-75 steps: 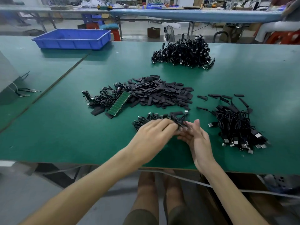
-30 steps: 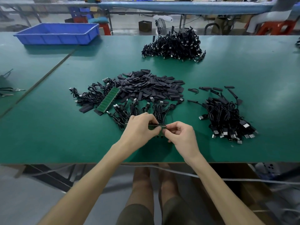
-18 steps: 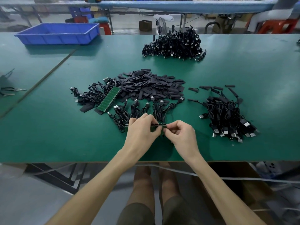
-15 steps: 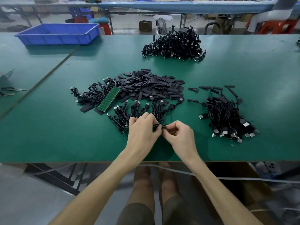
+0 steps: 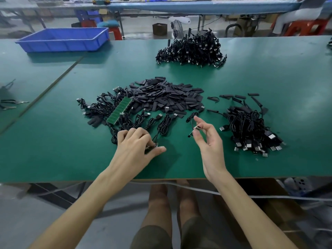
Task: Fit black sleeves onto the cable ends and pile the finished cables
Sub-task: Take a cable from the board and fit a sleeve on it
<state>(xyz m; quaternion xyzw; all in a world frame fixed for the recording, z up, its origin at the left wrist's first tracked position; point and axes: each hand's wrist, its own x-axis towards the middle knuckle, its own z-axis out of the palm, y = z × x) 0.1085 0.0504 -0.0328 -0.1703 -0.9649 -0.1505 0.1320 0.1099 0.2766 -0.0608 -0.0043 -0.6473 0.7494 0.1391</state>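
green table (image 5: pixel 269 72) | blue tray (image 5: pixel 64 39) far left | red stool (image 5: pixel 305 27) behind

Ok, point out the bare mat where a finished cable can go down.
Bare: the near-left mat between the left hand and the table seam; the band between the far cable pile and the sleeve pile; the far right beyond the right cable pile. Crowded: loose cables between sleeves and hands.

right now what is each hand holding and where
Right hand pinches a cable by its board end; left hand grips a board strip near its end.
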